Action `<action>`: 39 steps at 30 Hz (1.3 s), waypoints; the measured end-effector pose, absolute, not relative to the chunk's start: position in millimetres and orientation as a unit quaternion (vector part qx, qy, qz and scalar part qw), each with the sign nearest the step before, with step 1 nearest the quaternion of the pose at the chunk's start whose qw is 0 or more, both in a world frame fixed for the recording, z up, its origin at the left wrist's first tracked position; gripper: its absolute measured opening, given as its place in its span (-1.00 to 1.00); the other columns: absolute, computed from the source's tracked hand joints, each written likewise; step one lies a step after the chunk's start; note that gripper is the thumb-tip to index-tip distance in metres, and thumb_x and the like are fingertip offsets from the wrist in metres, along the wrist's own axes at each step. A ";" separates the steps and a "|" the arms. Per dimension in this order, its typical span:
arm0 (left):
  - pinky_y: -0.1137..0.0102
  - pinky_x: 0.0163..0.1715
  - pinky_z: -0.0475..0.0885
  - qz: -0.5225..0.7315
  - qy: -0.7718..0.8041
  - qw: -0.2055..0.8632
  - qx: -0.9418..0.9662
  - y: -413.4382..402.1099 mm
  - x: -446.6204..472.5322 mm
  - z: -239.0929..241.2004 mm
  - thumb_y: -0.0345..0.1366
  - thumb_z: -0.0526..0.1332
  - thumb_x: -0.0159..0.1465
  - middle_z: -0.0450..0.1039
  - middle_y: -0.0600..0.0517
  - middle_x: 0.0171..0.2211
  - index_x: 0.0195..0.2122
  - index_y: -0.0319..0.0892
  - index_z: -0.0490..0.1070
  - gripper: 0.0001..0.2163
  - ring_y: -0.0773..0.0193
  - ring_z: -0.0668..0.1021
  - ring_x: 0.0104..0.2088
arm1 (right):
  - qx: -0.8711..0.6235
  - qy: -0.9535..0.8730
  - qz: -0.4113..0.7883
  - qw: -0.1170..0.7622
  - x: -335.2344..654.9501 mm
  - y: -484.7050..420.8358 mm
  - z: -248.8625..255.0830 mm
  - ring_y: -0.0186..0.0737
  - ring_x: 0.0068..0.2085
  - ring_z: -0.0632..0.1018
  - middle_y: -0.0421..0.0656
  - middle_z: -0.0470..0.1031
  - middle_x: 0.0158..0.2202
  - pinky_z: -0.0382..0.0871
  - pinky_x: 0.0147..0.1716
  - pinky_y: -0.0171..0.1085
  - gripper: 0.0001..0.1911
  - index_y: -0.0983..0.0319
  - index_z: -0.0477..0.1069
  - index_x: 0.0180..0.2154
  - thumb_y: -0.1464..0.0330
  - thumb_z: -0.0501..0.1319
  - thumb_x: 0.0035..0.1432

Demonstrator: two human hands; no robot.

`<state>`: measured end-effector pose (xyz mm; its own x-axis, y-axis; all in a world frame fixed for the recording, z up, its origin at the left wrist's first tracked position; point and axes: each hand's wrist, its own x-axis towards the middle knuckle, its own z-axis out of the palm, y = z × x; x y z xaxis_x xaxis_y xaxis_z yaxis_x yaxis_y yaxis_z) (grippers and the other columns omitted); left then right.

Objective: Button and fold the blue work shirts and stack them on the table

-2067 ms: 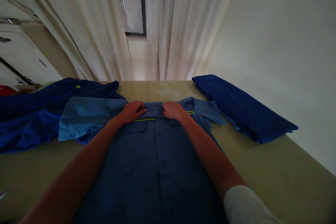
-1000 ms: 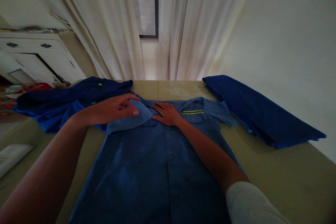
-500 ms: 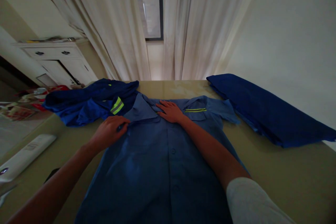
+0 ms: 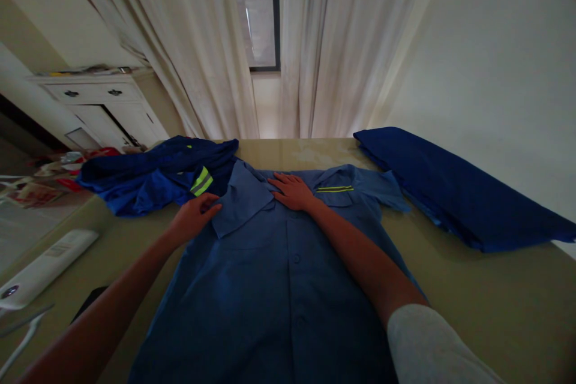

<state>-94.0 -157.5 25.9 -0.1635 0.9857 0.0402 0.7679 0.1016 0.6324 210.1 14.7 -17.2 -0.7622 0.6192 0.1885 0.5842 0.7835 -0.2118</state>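
A blue-grey work shirt (image 4: 252, 288) lies front up on the table, buttons down its middle and a yellow-striped pocket on the right. Its left sleeve (image 4: 245, 201) is folded inward over the chest, one corner pointing toward me. At the outer edge of that sleeve, my left hand (image 4: 194, 216) has its thumb and fingers curled together on the cloth. My right hand (image 4: 293, 191) presses flat on the upper chest near the collar, fingers stretched out. The shirt's other sleeve (image 4: 382, 187) extends to the right.
A crumpled dark blue garment with a reflective band (image 4: 157, 171) lies at the back left. Folded dark blue cloth (image 4: 454, 192) rests on the right. A long white device (image 4: 49, 264) and a dark object (image 4: 92, 300) are at left on the table (image 4: 490, 306). Curtains hang behind.
The folded sleeve has spread flatter, its corner now lying lower on the chest. My left hand has shifted slightly up along its edge. My right hand stays in place.
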 end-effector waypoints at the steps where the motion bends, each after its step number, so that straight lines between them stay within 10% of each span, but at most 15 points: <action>1: 0.03 0.01 0.59 0.281 0.695 0.246 0.615 -158.7 -92.7 29.9 0.17 0.25 0.26 0.66 -0.12 -0.11 0.05 -0.12 0.50 -0.48 -0.04 0.67 -0.09 | -0.322 -0.936 0.069 0.126 210.0 14.4 -16.7 0.06 0.47 0.28 -0.08 0.12 0.53 0.10 0.45 0.09 -0.38 0.05 0.21 0.48 0.02 -0.03 0.54; 8: 0.11 0.19 0.52 0.266 0.600 0.382 0.651 -168.4 -99.9 45.8 -0.02 0.33 0.26 0.47 -0.13 0.30 0.33 0.00 0.37 -0.39 0.00 0.59 0.19 | -0.323 -0.936 0.069 0.119 208.9 15.1 -16.9 0.09 0.47 0.27 -0.08 0.12 0.54 0.10 0.44 0.08 -0.38 0.06 0.21 0.48 0.02 -0.02 0.54; 15: 0.12 0.05 0.55 0.252 0.714 0.100 0.646 -158.3 -98.1 28.9 -0.11 0.18 0.29 0.65 -0.08 -0.08 0.07 -0.10 0.53 -0.62 -0.01 0.66 -0.05 | -0.319 -0.937 0.069 0.124 210.2 16.5 -18.6 0.10 0.47 0.28 -0.07 0.12 0.53 0.10 0.44 0.09 -0.38 0.06 0.21 0.48 0.02 -0.01 0.53; 26: 0.00 0.15 0.45 0.054 0.580 -0.108 0.806 -159.6 -87.1 28.9 -0.52 0.14 0.18 0.55 -0.13 0.12 0.03 -0.01 0.55 -0.56 -0.10 0.55 0.13 | -0.312 -0.935 0.078 0.149 210.8 13.5 -12.2 0.06 0.44 0.31 0.00 0.21 0.50 0.10 0.42 0.04 -0.34 0.11 0.14 0.50 0.08 0.10 0.50; 31: 0.14 0.06 0.54 0.113 0.594 -0.068 0.794 -158.0 -65.2 17.7 -0.48 0.15 0.17 0.60 -0.11 -0.01 0.03 -0.07 0.54 -0.58 0.00 0.62 0.00 | -0.290 -0.927 0.074 0.227 206.0 5.4 -1.5 0.02 0.19 0.49 0.02 0.58 0.10 0.23 0.25 -0.08 -0.51 0.22 0.55 0.11 0.04 0.05 0.53; 35: 0.16 0.04 0.54 0.124 0.609 -0.044 0.783 -160.3 -55.3 13.1 -0.47 0.14 0.20 0.58 -0.14 0.02 0.12 -0.11 0.49 -0.55 -0.01 0.61 0.01 | -0.315 -0.899 0.197 0.232 193.8 0.6 -3.9 -0.18 -0.21 0.58 -0.11 0.60 -0.31 0.34 -0.11 -0.26 -0.28 0.23 0.57 -0.31 0.12 -0.25 0.62; 39: 0.03 0.09 0.50 0.083 0.587 -0.062 0.803 -164.4 -57.9 14.5 -0.45 0.15 0.25 0.55 -0.18 0.07 0.20 -0.09 0.46 -0.52 -0.10 0.58 0.05 | -0.377 -0.867 0.201 0.256 187.8 3.3 -11.7 -0.23 -0.37 0.50 -0.17 0.53 -0.43 0.22 -0.32 -0.31 -0.51 0.24 0.51 -0.40 0.07 0.13 0.48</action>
<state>-57.9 -164.4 14.5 0.2979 0.9319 0.2069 0.9527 -0.3040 -0.0025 187.8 3.3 -11.7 -0.5847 0.7568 0.2921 0.5505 0.6347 -0.5424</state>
